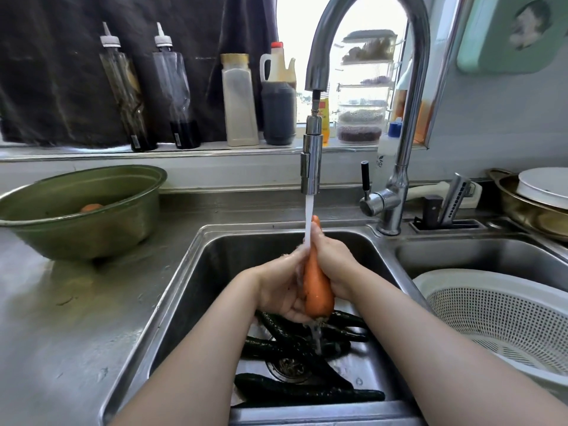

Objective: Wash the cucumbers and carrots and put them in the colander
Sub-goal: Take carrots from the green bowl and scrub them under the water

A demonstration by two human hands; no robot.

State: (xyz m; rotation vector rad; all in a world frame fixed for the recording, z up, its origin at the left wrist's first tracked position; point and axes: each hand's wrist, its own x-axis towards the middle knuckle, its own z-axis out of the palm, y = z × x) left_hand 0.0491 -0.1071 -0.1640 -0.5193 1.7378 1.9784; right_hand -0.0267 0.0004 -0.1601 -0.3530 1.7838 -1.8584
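While 1 carrot [317,284] gets rinsed mid-frame, scan from far left: bowl [76,235] sits on the counter, well apart from the sink [233,256], with 1 orange thing inside, likely another carrot but too hidden to confirm. Next, left hand [281,289] is over the left basin, fingers curled under and round the carrot's thick lower end, palm cupping it. Carrot is held up over the basin, touching no surface; its long axis is near upright, thin tip up and away under the tap [311,167], thick end down toward the person. Stream [309,216] hits near the tip and water drips off the thick end. Below the hands, several dark cucumbers [307,393] lie criss-crossed on the basin floor round the drain, not yet picked up. Right hand [335,265] wraps the upper half, fingers closed round it just under the tip. So 2 hands grip 1 carrot, both pressed tight against it. Colander [491,312] sits in the right basin, right of the grip, across the divider; no veg seen in the part shown. Judgement: the right hand is nearer the colander, so the transfer should go rightward with that hand, carrot tipped flat to lay it in. Task is early, with washing mostly left.
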